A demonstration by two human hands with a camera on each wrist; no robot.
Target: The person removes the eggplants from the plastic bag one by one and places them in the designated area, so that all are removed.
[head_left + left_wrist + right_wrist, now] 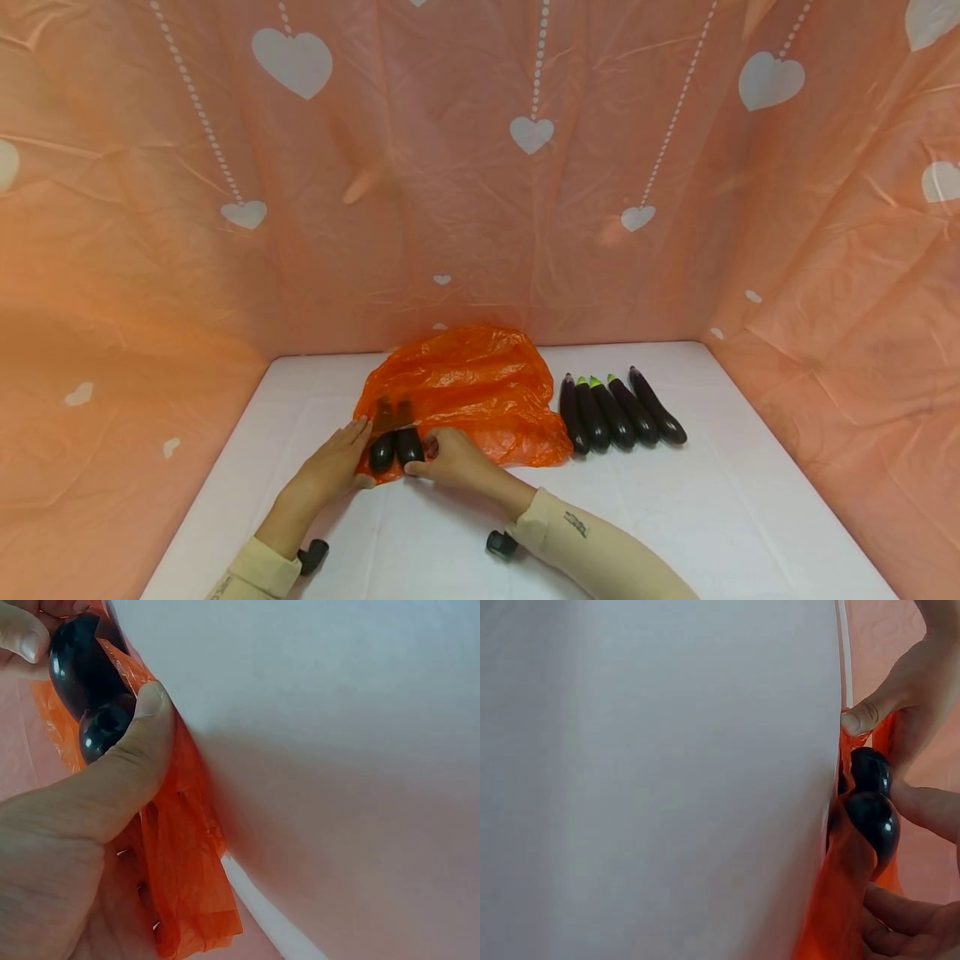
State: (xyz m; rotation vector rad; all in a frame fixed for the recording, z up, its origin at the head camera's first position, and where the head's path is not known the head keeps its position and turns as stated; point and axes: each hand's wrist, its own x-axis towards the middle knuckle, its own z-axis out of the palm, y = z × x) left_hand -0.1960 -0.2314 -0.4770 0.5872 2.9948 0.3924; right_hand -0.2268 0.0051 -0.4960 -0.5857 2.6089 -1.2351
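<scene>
An orange plastic bag lies spread on the table, with two dark eggplants side by side at its near left opening. Their upper parts show through the film; the rounded ends of the left eggplant and right eggplant stick out. My left hand grips the bag's edge at the left, its thumb lying over the film beside the eggplants. From the other side, my right hand holds the right eggplant, thumb at its rounded end and fingers curled along its side, partly hidden by the bag.
Right of the bag, several more eggplants lie in a row, the nearest one close against the bag's edge. The white table is enclosed at the back and sides by pink sheeting with white hearts.
</scene>
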